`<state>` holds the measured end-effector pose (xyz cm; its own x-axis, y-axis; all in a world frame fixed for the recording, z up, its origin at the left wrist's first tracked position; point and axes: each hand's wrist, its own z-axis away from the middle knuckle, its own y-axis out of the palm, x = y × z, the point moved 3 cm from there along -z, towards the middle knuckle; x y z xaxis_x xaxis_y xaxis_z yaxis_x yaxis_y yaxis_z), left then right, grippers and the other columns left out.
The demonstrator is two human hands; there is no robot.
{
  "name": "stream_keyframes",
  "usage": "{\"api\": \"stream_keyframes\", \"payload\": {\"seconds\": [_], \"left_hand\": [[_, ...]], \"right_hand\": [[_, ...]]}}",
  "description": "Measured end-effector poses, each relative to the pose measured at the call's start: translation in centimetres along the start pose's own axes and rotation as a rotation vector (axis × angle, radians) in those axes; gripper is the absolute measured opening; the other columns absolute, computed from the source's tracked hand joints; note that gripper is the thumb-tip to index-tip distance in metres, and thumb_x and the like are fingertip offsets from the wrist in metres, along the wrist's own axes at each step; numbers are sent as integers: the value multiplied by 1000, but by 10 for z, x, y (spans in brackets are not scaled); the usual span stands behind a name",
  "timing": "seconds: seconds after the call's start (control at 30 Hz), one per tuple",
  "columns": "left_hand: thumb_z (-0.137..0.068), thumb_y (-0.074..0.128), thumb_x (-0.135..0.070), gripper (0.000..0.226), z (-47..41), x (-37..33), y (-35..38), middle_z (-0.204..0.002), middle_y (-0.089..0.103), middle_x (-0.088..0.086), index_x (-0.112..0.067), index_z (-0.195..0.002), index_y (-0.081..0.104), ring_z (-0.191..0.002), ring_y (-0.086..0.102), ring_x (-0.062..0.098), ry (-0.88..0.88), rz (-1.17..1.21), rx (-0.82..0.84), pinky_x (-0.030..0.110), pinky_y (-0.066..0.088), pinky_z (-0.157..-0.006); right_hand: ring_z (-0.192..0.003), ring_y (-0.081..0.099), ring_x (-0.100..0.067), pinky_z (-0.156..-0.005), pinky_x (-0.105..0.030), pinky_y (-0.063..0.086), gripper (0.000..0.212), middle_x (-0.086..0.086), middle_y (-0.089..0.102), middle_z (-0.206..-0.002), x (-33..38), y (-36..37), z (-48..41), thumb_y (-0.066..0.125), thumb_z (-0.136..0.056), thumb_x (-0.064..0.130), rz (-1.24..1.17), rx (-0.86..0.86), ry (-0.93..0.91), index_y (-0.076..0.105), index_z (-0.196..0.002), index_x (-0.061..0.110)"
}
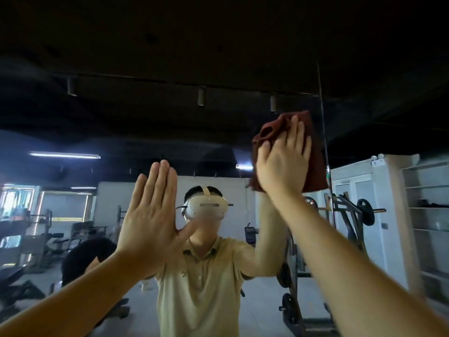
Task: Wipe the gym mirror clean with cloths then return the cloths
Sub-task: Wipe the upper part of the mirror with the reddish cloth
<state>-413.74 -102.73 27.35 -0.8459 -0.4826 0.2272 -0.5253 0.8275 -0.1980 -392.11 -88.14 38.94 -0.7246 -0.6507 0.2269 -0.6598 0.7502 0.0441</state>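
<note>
Wiping seems midway: the cloth is being pressed by the flat right hand near the mirror's right edge, the left hand being spread empty.

Dim gym interior through a wide-angle lens, with the top half nearly black.

Light comes mainly from a long white fluorescent tube at left and a shorter white ceiling strip near centre, both seen in the large glass wall mirror. A blown-out bright window area glares at the far left edge. The matte black ceiling swallows detail. The thin vertical mirror seam leans and bows with lens distortion. The crumpled dark red cloth reads murky, its folds lost in shadow. Overall the picture is soft and slightly smeared.
</note>
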Motion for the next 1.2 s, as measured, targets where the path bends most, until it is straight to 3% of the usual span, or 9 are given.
{"api": "stream_keyframes", "payload": {"seconds": [0.07,0.27,0.47,0.6,0.73,0.83,0.9,1.07,1.2], "left_hand": [[-103,20,-75,99,1,1,1,-175,-10,15,-2,-166,-1,-163,-6,29,7,23,-22,52,9,-131],[-106,18,-69,90,4,6,1,-176,-5,13,-4,-167,4,-163,-2,28,55,86,-51,51,7,-129],[-105,23,-68,92,3,6,0,-176,-7,13,-4,-167,0,-163,-3,28,47,87,-46,49,5,-129],[-105,25,-69,94,3,6,0,-176,-8,13,-4,-166,-1,-163,-4,28,58,111,-55,48,3,-129],[-106,16,-67,88,3,9,-3,-176,-3,10,-5,-167,5,-163,-1,25,62,207,-59,48,3,-130],[-107,17,-66,85,5,8,-5,-177,-2,8,-7,-167,7,-163,-1,24,56,240,-38,48,5,-129],[-107,18,-66,86,5,6,-6,-176,-6,9,-7,-167,2,-163,-4,24,53,174,-13,47,2,-130],[-104,15,-74,89,5,24,-12,-175,-15,3,-14,-167,-5,-162,-15,18,122,96,72,40,-2,-130],[-110,16,-59,75,7,57,-22,-173,18,13,-8,-164,22,-161,13,26,228,104,-47,44,13,-129]], "right_hand": [[-160,14,-30,-130,-53,15,67,-18,20,-170,43,7,38,24,-107,43,-46,-35,-24,23,-161,3],[-162,-1,-23,-131,-46,2,68,-9,6,-175,49,15,121,33,-110,43,-54,197,-777,15,-166,9],[-161,14,-24,-131,-50,15,61,-12,20,-171,-81,-4,55,21,-112,40,35,73,-235,27,-162,4],[-158,21,-33,-128,-56,21,57,-20,26,-168,-34,-6,61,25,-110,35,7,-57,178,44,-150,-1],[-162,7,-27,-131,-49,9,60,-12,15,-173,63,11,109,27,-111,37,-97,110,-391,21,-163,9],[-161,10,-25,-131,-46,6,62,-8,19,-173,25,7,105,36,-108,37,-59,224,-866,26,-164,13],[-162,7,-22,-131,-47,6,64,-5,15,-173,-28,1,71,39,-108,39,31,240,-772,21,-165,16],[-159,17,-33,-128,-56,16,69,-17,21,-171,-58,-4,7,16,-106,41,59,65,82,31,-160,1],[-159,16,-33,-129,-55,16,64,-16,20,-171,64,12,23,18,-108,39,-34,-11,-47,25,-162,6]]}}
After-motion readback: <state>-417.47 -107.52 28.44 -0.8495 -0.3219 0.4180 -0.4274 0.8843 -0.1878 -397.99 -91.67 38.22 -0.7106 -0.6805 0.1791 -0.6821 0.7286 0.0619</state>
